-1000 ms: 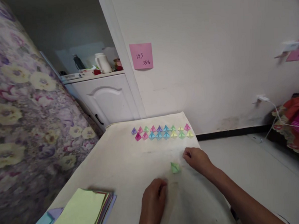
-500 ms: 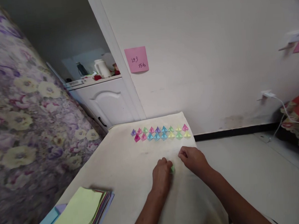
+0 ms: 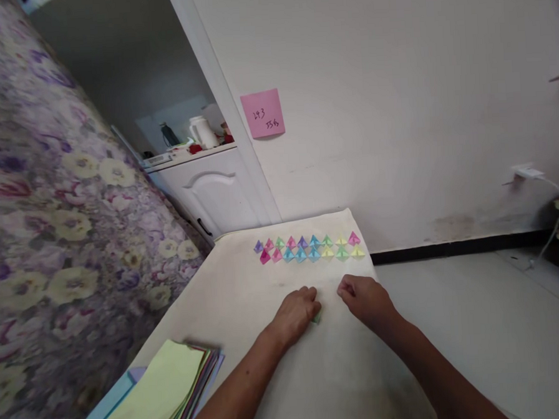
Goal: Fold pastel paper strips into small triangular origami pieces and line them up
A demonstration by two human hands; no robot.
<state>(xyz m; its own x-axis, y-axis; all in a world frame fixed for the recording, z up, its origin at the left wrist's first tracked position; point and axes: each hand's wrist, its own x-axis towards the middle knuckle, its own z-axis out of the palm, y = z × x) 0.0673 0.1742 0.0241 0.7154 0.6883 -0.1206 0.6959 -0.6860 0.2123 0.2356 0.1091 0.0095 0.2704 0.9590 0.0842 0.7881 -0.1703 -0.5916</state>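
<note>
My left hand (image 3: 298, 312) is closed over a small green folded paper (image 3: 317, 318) on the cream table; its fingers hide most of the piece. To its right, my right hand (image 3: 359, 293) is curled with thumb and fingers pressed together, and whatever is between them is too small to make out. Beyond both hands, small folded paper pieces (image 3: 314, 254) in pink, purple, blue, green and yellow stand in two rows near the table's far edge.
A stack of coloured paper (image 3: 152, 388) lies at the table's near left. The table (image 3: 208, 288) meets the wall at the far side. A flowered curtain (image 3: 66, 246) hangs at left. A pink note (image 3: 263, 114) is on the wall.
The view has shifted a little to the left. My left hand has turned and lies flatter over the green paper, its forearm slanting more from the left. My right hand looks much the same.
</note>
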